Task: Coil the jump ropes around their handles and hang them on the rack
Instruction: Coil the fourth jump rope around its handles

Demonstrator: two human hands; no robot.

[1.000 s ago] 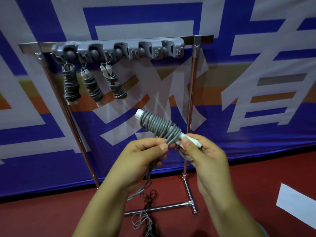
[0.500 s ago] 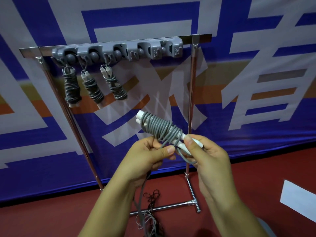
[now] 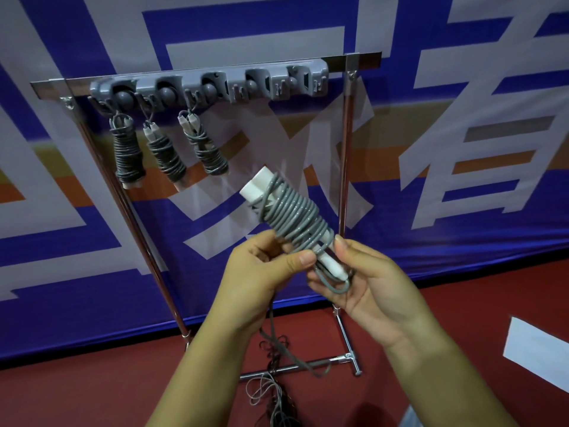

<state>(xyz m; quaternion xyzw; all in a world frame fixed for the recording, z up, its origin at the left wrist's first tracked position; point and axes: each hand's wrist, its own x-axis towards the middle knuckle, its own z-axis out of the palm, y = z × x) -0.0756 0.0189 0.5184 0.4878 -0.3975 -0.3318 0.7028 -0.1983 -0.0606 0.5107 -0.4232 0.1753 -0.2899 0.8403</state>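
Two hands share one half-wound jump rope: the left hand pinches the coils so they cannot slip, the right hand curls round a loop below the handles, probably feeding another turn.

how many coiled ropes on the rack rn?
3, all at the left end of the grey rack: left bundle, middle bundle, right bundle. A fourth rope is in both hands, not yet hung. None looks hidden.
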